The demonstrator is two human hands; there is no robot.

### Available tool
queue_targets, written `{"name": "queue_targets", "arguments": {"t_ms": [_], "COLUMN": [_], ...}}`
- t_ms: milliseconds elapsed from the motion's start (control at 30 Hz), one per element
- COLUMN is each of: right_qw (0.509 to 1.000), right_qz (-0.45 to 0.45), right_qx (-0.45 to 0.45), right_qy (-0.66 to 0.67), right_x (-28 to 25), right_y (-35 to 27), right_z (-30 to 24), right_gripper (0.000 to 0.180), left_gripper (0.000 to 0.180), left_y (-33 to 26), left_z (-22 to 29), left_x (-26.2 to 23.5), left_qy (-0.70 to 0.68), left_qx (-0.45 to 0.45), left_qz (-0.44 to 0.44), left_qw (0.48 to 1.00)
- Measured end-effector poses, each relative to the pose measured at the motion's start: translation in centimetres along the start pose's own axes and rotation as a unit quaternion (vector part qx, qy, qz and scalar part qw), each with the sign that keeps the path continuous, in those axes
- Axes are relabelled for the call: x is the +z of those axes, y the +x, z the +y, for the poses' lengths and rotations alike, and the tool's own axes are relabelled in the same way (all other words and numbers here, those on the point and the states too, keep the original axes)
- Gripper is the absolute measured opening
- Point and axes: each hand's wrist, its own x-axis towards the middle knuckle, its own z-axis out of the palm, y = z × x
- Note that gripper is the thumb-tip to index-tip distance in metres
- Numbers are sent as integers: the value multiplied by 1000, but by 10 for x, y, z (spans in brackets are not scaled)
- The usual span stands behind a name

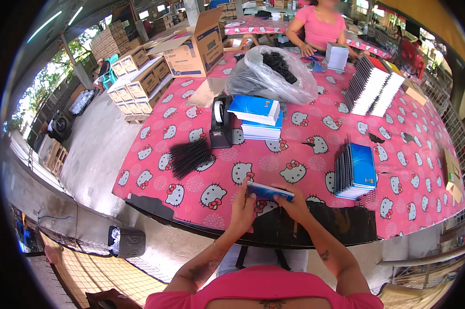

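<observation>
My left hand [242,207] and my right hand [295,207] grip a blue-covered notebook [270,192] from its two ends, just above the near table edge. It is tilted, and whether a coil runs through it I cannot tell. Loose black spiral binding coils [191,156] lie in a bundle beyond my left hand. Beyond the notebook, blue notebook pads [262,130] sit stacked beside a black tape dispenser [221,126]. To the right of my right hand stands a pile of coil-bound blue notebooks [357,170].
A clear plastic bag [299,85] of black coils lies mid-table, near an open cardboard box [193,54]. Tall notebook stacks [371,87] stand far right. Across the table, a person in pink [322,26] has a hand on it. The pink tablecloth [263,165] is torn near me.
</observation>
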Motion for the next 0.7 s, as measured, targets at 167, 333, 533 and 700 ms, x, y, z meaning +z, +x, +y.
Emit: {"name": "queue_targets", "arguments": {"t_ms": [167, 333, 533, 700], "right_qw": [998, 1000, 1000, 1000], "right_qz": [-25, -22, -10, -11], "right_qx": [-36, 1, 1, 6], "right_qy": [-40, -3, -17, -19], "right_x": [-9, -10, -9, -10], "right_y": [4, 4, 3, 3], "right_z": [-3, -4, -2, -4], "right_gripper": [31, 30, 31, 31], "left_gripper": [42, 29, 25, 20], "left_y": [25, 26, 21, 33], "left_z": [12, 21, 23, 21], "left_x": [-27, -49, -48, -47], "left_qy": [25, 159, 281, 288], "left_qx": [48, 140, 269, 303], "left_qz": [71, -17, 21, 43], "left_qw": [996, 977, 921, 907]}}
